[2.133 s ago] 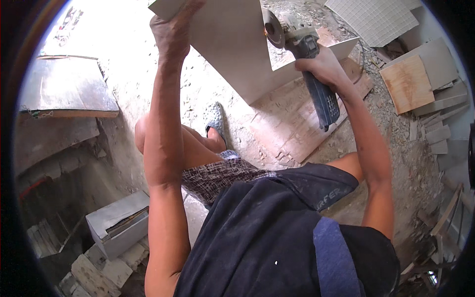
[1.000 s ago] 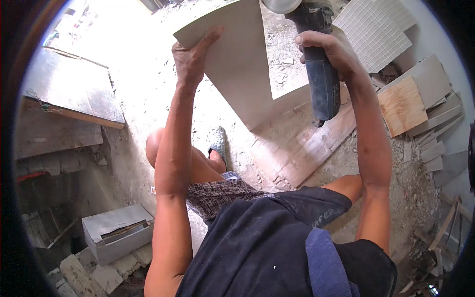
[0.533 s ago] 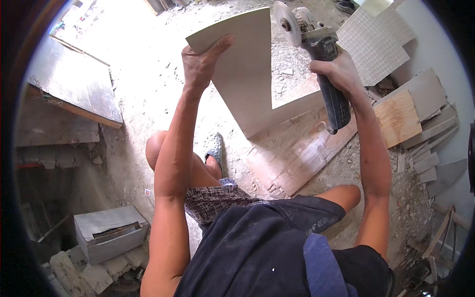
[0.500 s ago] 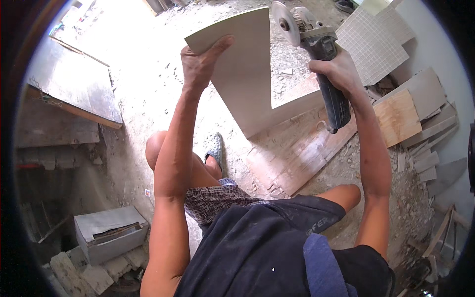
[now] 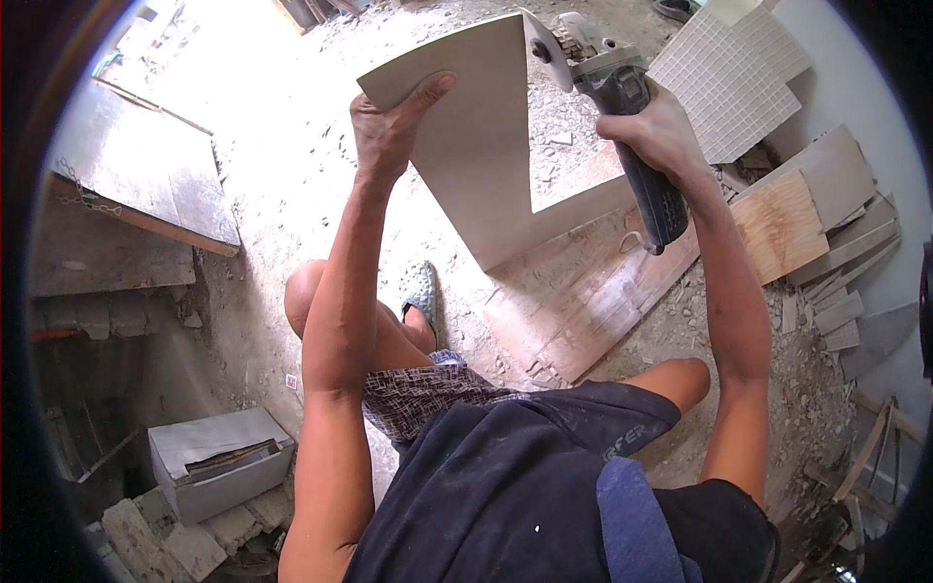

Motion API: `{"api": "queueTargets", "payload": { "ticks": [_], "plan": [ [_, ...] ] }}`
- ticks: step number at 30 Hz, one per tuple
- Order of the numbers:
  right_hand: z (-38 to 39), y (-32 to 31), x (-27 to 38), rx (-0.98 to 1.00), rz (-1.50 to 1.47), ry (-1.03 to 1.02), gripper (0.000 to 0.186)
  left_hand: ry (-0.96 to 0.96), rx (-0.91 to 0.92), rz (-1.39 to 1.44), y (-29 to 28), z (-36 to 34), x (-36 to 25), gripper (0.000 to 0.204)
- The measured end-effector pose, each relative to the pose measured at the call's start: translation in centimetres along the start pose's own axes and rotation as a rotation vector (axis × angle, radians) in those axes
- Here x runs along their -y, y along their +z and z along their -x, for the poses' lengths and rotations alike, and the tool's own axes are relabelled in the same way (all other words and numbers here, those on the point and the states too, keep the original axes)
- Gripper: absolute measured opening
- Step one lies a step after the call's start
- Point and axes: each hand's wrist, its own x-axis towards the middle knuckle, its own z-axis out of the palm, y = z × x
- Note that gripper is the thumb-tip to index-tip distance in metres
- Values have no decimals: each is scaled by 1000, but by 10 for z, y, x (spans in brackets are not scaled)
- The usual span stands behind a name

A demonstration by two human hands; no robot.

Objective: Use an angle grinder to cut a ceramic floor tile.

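My left hand grips the upper left edge of a grey L-shaped tile, the thumb lying flat across its face. The tile stands tilted, its lower corner by a reddish board on the ground. My right hand is wrapped round the black body of an angle grinder, held upright with its head at the far end. The grinder's pale cutting disc is at the tile's far right edge; whether it touches, I cannot tell. Fingers of both hands are partly hidden behind what they hold.
Beneath the tile lies a dusty reddish board on rubble-strewn ground. Tile sheets and a plywood piece lean at the right wall. At left are a large panel and a white box. My sandalled foot is near the tile.
The grinder has moved slightly left, bringing its disc to the tile's far right edge. The tile and my left hand have shifted only a little left.
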Motion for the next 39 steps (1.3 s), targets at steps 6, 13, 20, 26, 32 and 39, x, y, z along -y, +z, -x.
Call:
{"api": "queueTargets", "payload": {
  "ticks": [6,13,20,26,32,39],
  "plan": [
    [-1,2,-3,1,-8,10,59,19,26,17,-1,0,-1,26],
    [6,6,-8,17,5,42,61,25,13,-37,-3,-1,4,24],
    [17,27,-30,-40,-26,13,61,30,12,-19,-4,-4,6,26],
    [27,33,-40,92,11,65,67,28,-26,-28,-3,-5,7,28],
    [40,50,-57,87,29,132,72,28,-13,-22,-8,-7,14,33],
    [50,62,-72,118,63,206,71,31,-5,-30,-3,-7,9,34]
  ]
}}
